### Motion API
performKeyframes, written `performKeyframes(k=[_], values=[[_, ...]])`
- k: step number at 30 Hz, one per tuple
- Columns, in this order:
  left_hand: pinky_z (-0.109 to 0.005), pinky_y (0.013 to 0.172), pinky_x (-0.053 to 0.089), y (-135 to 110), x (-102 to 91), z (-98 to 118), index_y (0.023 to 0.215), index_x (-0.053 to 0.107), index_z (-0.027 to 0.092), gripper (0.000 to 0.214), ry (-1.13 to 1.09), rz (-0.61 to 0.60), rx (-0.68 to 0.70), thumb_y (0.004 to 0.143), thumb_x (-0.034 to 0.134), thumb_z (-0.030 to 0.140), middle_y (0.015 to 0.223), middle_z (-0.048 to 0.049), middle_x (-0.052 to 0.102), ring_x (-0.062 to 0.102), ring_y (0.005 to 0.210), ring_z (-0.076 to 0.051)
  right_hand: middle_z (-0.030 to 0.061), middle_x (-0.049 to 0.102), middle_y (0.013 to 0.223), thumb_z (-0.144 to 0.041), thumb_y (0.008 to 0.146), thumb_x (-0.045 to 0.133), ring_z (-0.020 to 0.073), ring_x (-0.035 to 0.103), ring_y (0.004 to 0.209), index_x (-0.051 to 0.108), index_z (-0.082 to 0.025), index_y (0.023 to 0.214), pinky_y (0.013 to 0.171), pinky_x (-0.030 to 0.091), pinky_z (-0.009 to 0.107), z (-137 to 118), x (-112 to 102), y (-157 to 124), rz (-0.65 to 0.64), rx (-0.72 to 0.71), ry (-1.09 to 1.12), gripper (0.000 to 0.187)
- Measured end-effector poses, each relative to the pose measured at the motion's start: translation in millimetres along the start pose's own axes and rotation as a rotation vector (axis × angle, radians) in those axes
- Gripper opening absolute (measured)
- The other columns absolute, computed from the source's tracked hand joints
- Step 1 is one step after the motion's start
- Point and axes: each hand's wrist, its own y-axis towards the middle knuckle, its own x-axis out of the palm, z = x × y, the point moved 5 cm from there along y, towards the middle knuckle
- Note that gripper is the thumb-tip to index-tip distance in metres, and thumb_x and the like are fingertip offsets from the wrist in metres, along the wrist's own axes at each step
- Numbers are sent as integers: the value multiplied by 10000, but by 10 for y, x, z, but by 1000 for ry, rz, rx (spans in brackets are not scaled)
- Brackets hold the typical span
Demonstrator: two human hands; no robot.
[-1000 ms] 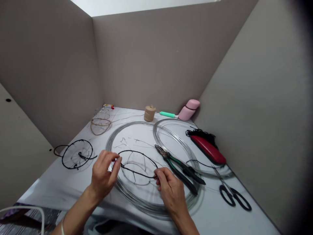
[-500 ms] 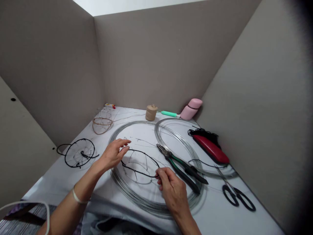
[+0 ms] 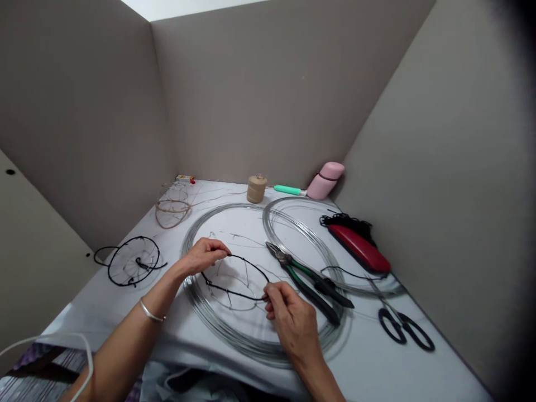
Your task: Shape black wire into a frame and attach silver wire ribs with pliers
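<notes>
A wire frame (image 3: 238, 293) with a black-wrapped rim and thin bare spokes is held above the table, inside a large coil of silver wire (image 3: 234, 344). My left hand (image 3: 204, 255) pinches the rim at its far left side, thumb and fingertips together. At the rim's right end, the thumb and fingers of my right hand (image 3: 292, 316) are closed on it. Pliers (image 3: 312, 282) with black and green handles lie across the coil, just beyond my right hand.
Left lies another black-wrapped wire frame (image 3: 109, 271), with a brown-wrapped one (image 3: 158, 216) behind. Twine (image 3: 256, 190), a green-handled tool (image 3: 287, 190) and a pink bottle (image 3: 325, 181) line the back. Right are a red case (image 3: 360, 249), black cord (image 3: 352, 224), scissors (image 3: 405, 324) and a second wire coil (image 3: 268, 215).
My left hand was open above the rim and has now closed on it. My right hand keeps its hold. The view has shifted slightly.
</notes>
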Motion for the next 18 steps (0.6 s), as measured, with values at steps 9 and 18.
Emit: performKeyframes(k=[9, 18], values=[[-188, 387, 196, 50, 6, -62, 637, 633, 129, 173, -101, 96, -87, 604, 505, 240, 420, 77, 366, 261, 388, -49, -27, 554, 492, -432, 785, 444, 131, 559, 435, 512, -217, 591, 476, 457, 224, -37, 7, 0, -4, 0, 4, 297], [-195, 409, 194, 19, -14, -38, 600, 642, 125, 149, -131, 113, -94, 575, 532, 222, 412, 69, 410, 298, 411, -58, 3, 578, 510, -487, 793, 422, 142, 546, 466, 562, -202, 622, 477, 450, 237, 22, -24, 40, -51, 28, 45, 361]])
